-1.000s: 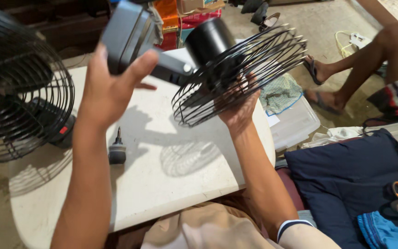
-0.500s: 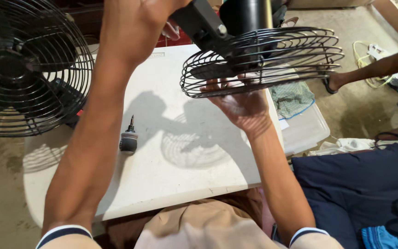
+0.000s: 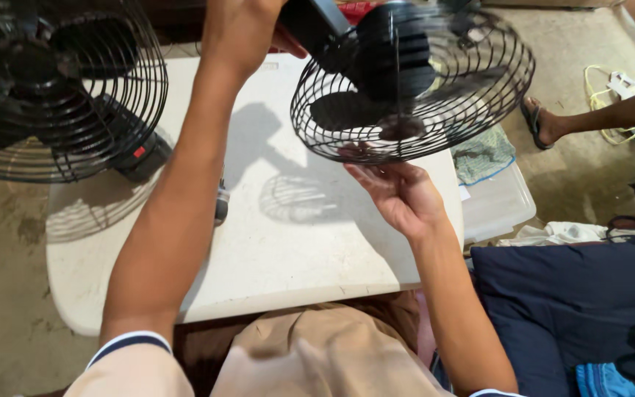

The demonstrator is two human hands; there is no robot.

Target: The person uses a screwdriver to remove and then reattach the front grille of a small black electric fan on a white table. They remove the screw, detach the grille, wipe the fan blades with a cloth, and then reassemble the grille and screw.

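I hold a black fan up over a white table (image 3: 273, 250). Its wire rear guard (image 3: 479, 110) faces down toward me, with the black motor housing (image 3: 395, 44) showing through it. My left hand (image 3: 240, 29) grips the fan's dark stand part at the top of the view. My right hand (image 3: 398, 191) is under the guard, palm up, its fingertips touching the lower rim of the wires.
A second black fan (image 3: 53, 88) with its full cage stands at the table's left end. A small dark tool (image 3: 220, 204) lies on the table behind my left forearm. Right of the table sit a clear plastic bin (image 3: 501, 206), dark blue cloth (image 3: 575, 294), and another person's sandalled foot (image 3: 542, 121).
The fan has tilted so the guard's open side faces me more, and it has shifted lower and nearer. My right hand stays under the rim.
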